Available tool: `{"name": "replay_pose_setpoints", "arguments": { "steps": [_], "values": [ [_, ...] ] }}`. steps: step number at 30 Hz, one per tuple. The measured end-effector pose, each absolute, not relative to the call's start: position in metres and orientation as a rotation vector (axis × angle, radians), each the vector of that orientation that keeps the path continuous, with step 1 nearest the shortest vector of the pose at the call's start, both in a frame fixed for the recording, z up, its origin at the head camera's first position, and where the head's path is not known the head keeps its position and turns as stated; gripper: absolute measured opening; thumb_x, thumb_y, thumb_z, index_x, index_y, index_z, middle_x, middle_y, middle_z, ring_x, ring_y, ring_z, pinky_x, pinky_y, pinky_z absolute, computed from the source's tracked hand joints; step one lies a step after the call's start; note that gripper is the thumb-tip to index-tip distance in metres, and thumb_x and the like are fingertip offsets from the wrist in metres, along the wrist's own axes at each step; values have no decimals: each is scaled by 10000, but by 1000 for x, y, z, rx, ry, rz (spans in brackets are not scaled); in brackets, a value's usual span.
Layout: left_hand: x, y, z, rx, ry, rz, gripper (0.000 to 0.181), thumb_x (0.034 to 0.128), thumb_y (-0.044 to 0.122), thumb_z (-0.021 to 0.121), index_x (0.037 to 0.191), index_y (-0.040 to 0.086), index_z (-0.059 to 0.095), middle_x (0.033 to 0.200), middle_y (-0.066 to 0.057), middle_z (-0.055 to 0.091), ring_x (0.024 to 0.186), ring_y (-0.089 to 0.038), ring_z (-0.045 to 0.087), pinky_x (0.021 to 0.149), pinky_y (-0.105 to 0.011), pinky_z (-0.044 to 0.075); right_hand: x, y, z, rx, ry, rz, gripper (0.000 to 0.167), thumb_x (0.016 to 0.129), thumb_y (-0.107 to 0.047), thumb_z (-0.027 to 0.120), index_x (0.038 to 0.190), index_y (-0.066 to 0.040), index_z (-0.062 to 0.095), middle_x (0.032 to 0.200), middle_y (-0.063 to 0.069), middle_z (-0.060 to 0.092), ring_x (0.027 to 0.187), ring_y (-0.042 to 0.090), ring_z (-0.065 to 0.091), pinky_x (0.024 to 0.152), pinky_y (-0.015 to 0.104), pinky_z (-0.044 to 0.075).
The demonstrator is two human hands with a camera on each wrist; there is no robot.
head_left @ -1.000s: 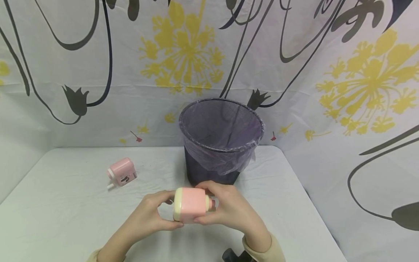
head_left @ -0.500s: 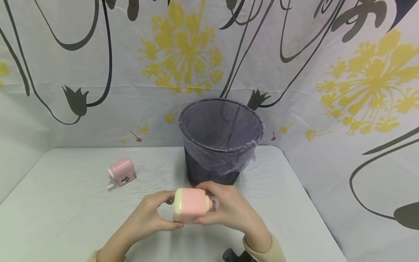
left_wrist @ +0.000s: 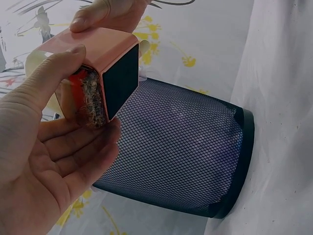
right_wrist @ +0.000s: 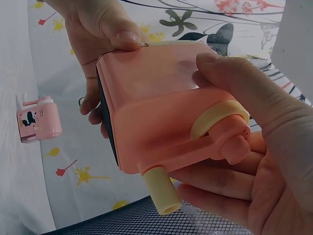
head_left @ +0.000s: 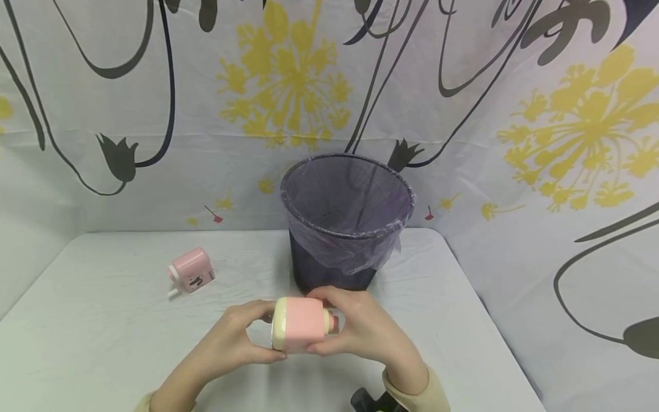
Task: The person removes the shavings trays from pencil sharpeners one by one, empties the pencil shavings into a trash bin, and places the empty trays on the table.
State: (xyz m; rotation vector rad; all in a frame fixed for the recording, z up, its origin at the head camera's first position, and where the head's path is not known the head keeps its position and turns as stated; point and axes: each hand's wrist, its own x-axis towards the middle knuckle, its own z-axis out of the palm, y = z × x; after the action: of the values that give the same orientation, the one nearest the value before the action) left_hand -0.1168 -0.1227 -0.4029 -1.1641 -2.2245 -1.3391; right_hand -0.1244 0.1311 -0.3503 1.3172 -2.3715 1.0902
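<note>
A person's left hand (head_left: 239,335) and right hand (head_left: 357,326) both grip a crank sharpener (head_left: 304,324), lower centre of the head view.
Behind it, on a white cloth-covered table (head_left: 113,355), stands a round, dark mesh bin (head_left: 311,266) with a crinkled, translucent liner (head_left: 340,249); a second pink sharpener (head_left: 193,268) lies at left. The held one is a rounded, smooth pink box with cream trim, a pale cylindrical knob (right_wrist: 164,191) and a clear side showing grey-brown bits.
</note>
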Motion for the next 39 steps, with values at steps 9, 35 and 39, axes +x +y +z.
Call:
{"name": "replay_pose_setpoints", "arguments": {
  "steps": [9,35,39],
  "values": [
    [-117,-125,-404,-1179,-2221,-1374,622,617,161,903,1175,104,634,1045,53,665,885,-118,624,770,-304,526,-126,132,-351,1352,-2358,1088,579,657,-281,885,1131,-104,602,1028,-59,654,946,47,621,824,191,496],
    [-117,-124,-402,-1108,-2255,-1325,633,600,162,914,1163,78,636,1080,-3,680,962,-159,639,798,-372,535,-122,127,-353,1266,-2337,1040,575,637,-265,883,1118,-119,603,973,-82,652,851,6,594,736,145,483],
    [-116,-124,-402,-1081,-2277,-1317,636,599,168,915,1165,83,638,1091,-7,679,969,-159,637,802,-371,533,-121,125,-352,1253,-2349,1055,563,638,-248,883,1109,-122,603,975,-87,650,860,3,593,743,146,484]
  ]
}}
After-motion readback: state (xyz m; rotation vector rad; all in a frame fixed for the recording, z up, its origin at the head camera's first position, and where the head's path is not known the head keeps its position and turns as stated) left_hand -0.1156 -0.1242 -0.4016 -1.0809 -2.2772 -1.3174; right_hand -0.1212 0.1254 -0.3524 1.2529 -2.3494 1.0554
